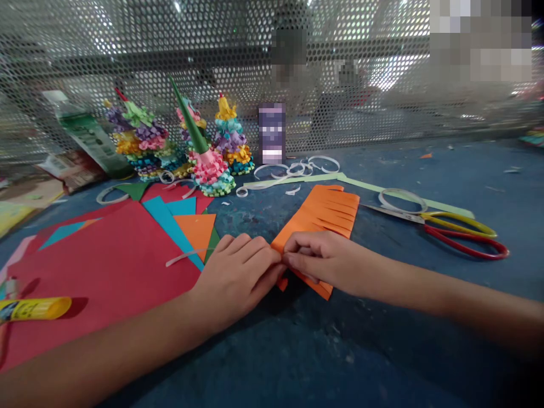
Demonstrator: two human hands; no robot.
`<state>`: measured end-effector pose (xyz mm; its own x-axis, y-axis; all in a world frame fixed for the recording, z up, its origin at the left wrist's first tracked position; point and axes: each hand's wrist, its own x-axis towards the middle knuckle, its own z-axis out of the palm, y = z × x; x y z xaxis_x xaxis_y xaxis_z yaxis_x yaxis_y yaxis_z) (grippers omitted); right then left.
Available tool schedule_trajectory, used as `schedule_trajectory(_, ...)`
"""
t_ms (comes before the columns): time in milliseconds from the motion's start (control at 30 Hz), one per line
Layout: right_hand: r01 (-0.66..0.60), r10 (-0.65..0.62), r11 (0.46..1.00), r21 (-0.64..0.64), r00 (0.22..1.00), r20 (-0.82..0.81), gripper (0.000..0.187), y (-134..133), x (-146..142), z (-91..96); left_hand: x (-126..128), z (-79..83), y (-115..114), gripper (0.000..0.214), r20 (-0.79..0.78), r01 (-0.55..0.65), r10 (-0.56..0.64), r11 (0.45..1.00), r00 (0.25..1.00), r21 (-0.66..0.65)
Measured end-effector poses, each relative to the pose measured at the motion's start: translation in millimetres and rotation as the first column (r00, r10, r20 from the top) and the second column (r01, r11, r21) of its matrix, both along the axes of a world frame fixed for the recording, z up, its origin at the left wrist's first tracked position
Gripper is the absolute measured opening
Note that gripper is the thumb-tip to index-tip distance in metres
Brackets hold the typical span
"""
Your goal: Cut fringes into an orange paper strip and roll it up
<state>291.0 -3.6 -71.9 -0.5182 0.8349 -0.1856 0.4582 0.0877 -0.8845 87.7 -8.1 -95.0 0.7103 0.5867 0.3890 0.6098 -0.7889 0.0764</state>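
Nearest, well to the left of the fringed orange paper [321, 218], a yellow tube [40, 309] lies on a red sheet [123, 255]. At the paper's near left edge, the left hand [242, 269] has its fingers bent close together, thumb and forefinger nipping that edge; just beside it, the right hand [325, 258] pinches the same edge, its thumb against a curled forefinger (the cut strips fan out beyond the knuckles). To the paper's right rest scissors [424, 217], blades pointing toward it. Just behind it runs a pale green strip [361, 182]. Farther back and left of it stand curly-fringed paper cones [211, 170], then a leaning bottle [91, 139]; behind it all, a perforated panel [170, 51].
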Motion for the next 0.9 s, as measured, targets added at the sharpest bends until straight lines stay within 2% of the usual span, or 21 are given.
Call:
schedule_trajectory(67,0.001,0.000,1.000,0.025,0.999,-0.040,0.006,0.5,0.1,-0.9,0.2,0.6,0.4,0.024,0.004,-0.004,0.004,1.000,1.000,0.004)
schedule_trajectory(267,0.011,-0.017,0.995,-0.095,0.998,-0.066,0.006,0.8,-1.5,0.1,1.7,0.7,0.3,0.021,0.019,-0.007,0.007,1.000,1.000,-0.011)
schedule_trajectory(400,0.011,-0.012,0.998,-0.063,1.000,-0.019,0.012,-1.8,-3.9,1.9,1.6,0.3,-1.0,0.016,0.027,0.005,-0.004,0.999,1.000,-0.043)
schedule_trajectory(567,0.015,-0.013,0.999,0.039,0.999,-0.039,0.009,-2.0,-3.0,-0.5,1.4,-0.3,0.0,0.020,0.020,0.005,-0.005,1.000,1.000,-0.007)
schedule_trajectory(733,0.010,-0.011,1.000,-0.022,0.999,-0.053,0.002,0.7,-0.8,-3.0,1.6,-1.0,0.7,0.021,-0.003,0.005,-0.005,1.000,1.000,0.011)
schedule_trajectory(900,0.004,-0.005,0.999,-0.035,1.000,-0.031,0.008,-1.3,-2.5,-4.0,2.3,-2.0,-0.1,0.019,0.020,0.015,-0.015,1.000,1.000,-0.004)
